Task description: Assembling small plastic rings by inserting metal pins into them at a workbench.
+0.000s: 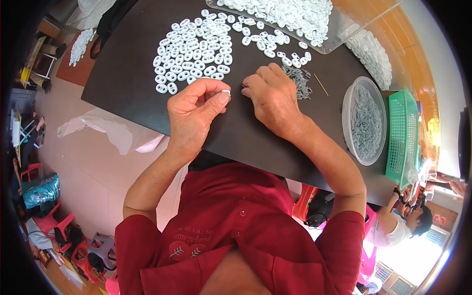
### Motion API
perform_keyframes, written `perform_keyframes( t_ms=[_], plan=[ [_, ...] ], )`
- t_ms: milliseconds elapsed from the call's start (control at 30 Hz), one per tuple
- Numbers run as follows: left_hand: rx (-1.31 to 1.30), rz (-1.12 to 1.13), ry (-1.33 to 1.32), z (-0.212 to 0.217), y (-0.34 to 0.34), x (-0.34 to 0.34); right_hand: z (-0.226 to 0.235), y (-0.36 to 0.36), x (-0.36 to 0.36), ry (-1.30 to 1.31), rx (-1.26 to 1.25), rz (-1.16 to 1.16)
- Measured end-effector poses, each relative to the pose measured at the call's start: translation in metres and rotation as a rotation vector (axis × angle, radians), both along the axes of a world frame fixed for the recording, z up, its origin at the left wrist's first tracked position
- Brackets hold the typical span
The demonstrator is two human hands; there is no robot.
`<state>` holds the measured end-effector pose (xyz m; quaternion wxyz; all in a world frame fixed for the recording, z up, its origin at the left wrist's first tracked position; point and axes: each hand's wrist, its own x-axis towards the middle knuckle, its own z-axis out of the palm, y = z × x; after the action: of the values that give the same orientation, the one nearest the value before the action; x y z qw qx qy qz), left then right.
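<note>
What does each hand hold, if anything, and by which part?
The left hand pinches a small white piece between its fingers, one edge showing, gripped part hidden; for the right hand, it cannot be told.

Workshop-type rm., apparently: table [128,64] w/ bulk white pcs [290,12], tub [347,123] of grey parts [366,125].

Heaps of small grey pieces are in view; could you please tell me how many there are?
2: one heap in the round tub, and one loose heap on the dark table beside the right hand, which may hide part of it.
</note>
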<state>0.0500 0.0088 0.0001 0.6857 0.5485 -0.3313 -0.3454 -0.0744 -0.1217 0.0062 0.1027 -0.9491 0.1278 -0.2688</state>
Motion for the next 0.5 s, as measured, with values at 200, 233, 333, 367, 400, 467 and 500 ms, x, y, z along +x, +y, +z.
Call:
perform_keyframes(
  t_ms=[200,233,333,367,400,467,500],
  plan=[
    [0.021,-0.032,0.199,0.000,0.000,0.001,0.000,0.000,0.004,0.028,-0.084,0.048],
    [0.021,-0.025,0.197,0.000,0.000,0.001,0.001,0.001,0.004,0.024,-0.069,0.041],
    [0.007,-0.066,0.327,0.000,0.001,0.000,0.004,0.004,0.002,-0.043,0.027,0.053],
    [0.005,-0.065,0.328,0.002,0.001,0.000,0.008,0.006,-0.001,-0.041,0.025,0.054],
    [0.012,-0.110,0.374,0.004,0.002,0.001,0.015,0.008,-0.004,-0.025,0.115,0.020],
    [0.019,-0.157,0.421,0.004,0.001,0.001,0.022,0.013,-0.010,-0.008,0.204,-0.016],
    [-0.004,-0.184,0.436,0.003,0.000,0.000,0.024,0.014,-0.013,-0.004,0.321,-0.050]
  ],
)
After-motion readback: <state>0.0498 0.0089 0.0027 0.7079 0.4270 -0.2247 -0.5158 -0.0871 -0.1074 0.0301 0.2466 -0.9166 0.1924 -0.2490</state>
